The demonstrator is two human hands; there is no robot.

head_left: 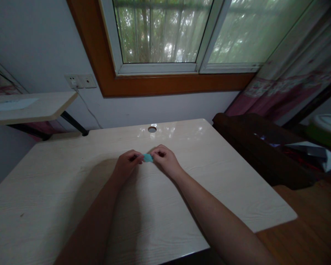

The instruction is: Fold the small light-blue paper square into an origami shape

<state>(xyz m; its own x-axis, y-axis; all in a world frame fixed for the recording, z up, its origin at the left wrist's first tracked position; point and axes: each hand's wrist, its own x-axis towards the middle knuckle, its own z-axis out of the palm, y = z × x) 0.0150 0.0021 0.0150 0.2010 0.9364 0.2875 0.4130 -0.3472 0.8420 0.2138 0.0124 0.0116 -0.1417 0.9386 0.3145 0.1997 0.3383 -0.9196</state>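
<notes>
Between both hands is a small flat turquoise piece (148, 158), perhaps paper; its exact kind I cannot make out. My left hand (128, 163) pinches its left end between thumb and fingers. At its right end my right hand (165, 158) pinches it the same way. The piece is at or just above the pale wood-grain table (182, 206), and fingertips cover both its ends. Each hand is closed, with the forearms reaching in from the near edge.
A raised shelf (52, 106) on black legs stands at the left. A round cable hole (152, 129) lies near the table's back edge. A white cord (88, 106) hangs from the wall socket (79, 81). Dark wooden furniture (253, 147) borders the right side, below the window.
</notes>
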